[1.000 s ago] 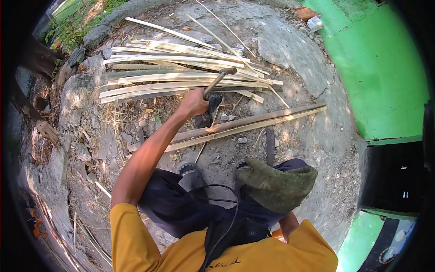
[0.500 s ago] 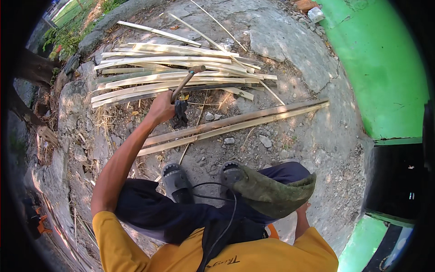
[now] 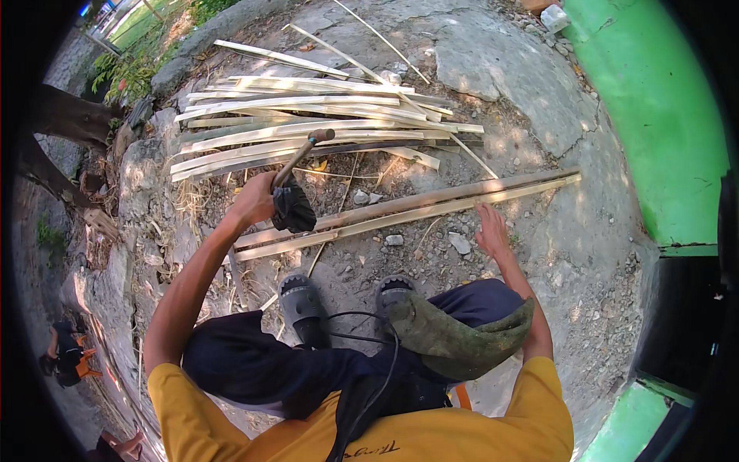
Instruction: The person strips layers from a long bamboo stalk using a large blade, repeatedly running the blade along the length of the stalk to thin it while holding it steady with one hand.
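My left hand (image 3: 254,202) is closed round the thin handle of a hammer-like tool (image 3: 299,156). Its short brown head points up and to the right. Crumpled black material (image 3: 295,208) hangs at the same hand; whether it is tied to the tool I cannot tell. My right hand (image 3: 491,232), fingers stretched out, reaches to the near edge of a pale split bamboo strip (image 3: 416,218). Whether the fingertips touch it is not clear. A browner bamboo length (image 3: 431,199) lies along the far side of that strip.
A loose pile of pale bamboo strips (image 3: 308,131) lies beyond. Stones (image 3: 459,243) dot the dirt before my grey sandals (image 3: 302,308). A green cloth (image 3: 462,335) covers my right knee. A green wall (image 3: 647,108) stands right, tree trunks (image 3: 69,115) left. Another person (image 3: 65,354) shows far left.
My right hand has come out from beside my right knee and stretched forward to the bamboo strip. My left hand, with the hammer-like tool, has drawn slightly back and left.
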The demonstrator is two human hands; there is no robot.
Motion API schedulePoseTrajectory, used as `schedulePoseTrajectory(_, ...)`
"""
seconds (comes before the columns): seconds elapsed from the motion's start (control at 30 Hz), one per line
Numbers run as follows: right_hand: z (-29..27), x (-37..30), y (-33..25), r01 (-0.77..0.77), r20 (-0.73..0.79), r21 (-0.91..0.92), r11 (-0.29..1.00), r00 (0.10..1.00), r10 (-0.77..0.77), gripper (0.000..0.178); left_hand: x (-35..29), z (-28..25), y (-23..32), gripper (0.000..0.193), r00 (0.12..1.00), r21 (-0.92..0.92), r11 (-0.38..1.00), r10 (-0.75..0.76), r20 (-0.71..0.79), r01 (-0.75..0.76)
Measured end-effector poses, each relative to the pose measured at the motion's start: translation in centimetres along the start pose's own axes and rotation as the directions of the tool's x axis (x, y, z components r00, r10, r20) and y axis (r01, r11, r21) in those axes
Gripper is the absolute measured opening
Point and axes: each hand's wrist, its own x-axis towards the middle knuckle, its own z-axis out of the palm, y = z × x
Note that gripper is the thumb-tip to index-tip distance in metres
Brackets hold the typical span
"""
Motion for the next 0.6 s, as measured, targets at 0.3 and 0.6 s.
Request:
schedulePoseTrajectory(0.3,3.6,10.8,-2.1,0.258,0.31,-0.088,0.962,0.925,-0.22,0.095,-8.9,-3.0,-6.3,0.027,0.985,0.017,0.987,-0.159,-0.067,0.161)
schedulePoseTrajectory(0.6,3.7,11.0,-0.3,0.329,0.327,0.156,0.931,0.872,-0.363,0.052,-16.4,-3.4,-7.5,0.032,0.909,-0.129,0.92,-0.387,-0.156,0.37)
